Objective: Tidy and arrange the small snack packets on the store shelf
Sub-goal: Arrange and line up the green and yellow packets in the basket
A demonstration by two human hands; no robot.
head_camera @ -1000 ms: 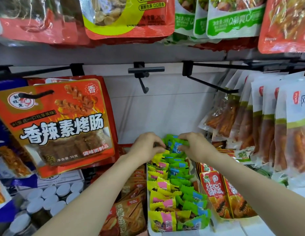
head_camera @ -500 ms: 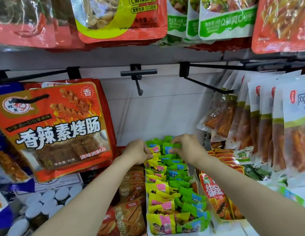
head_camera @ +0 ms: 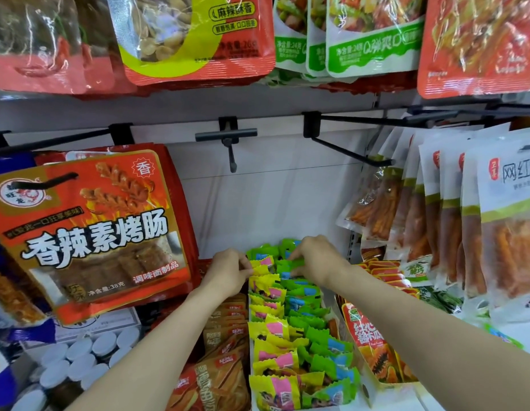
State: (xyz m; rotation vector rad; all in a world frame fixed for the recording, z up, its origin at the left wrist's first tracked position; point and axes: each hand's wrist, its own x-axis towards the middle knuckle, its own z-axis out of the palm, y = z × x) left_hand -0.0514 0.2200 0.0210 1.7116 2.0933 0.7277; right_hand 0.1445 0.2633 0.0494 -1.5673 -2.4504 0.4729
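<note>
A white display box (head_camera: 365,391) on the shelf holds two rows of small snack packets: yellow packets with pink labels (head_camera: 269,336) on the left, green packets with blue labels (head_camera: 320,342) on the right. Both of my hands reach to the far end of the box. My left hand (head_camera: 228,272) pinches a yellow packet at the back of the left row. My right hand (head_camera: 317,259) has its fingers curled over the green packets at the back of the right row, gripping them.
A large red sausage-snack bag (head_camera: 86,232) hangs on a hook at the left, white-and-green packs (head_camera: 465,221) at the right. An empty black peg hook (head_camera: 231,143) juts out above the box. Orange packets (head_camera: 225,351) and papaya packets (head_camera: 373,351) flank the box. White-lidded jars (head_camera: 80,360) sit lower left.
Both hands have pushed further back into the box, from the raised green packets down onto the rear of each row. The view has tilted slightly.
</note>
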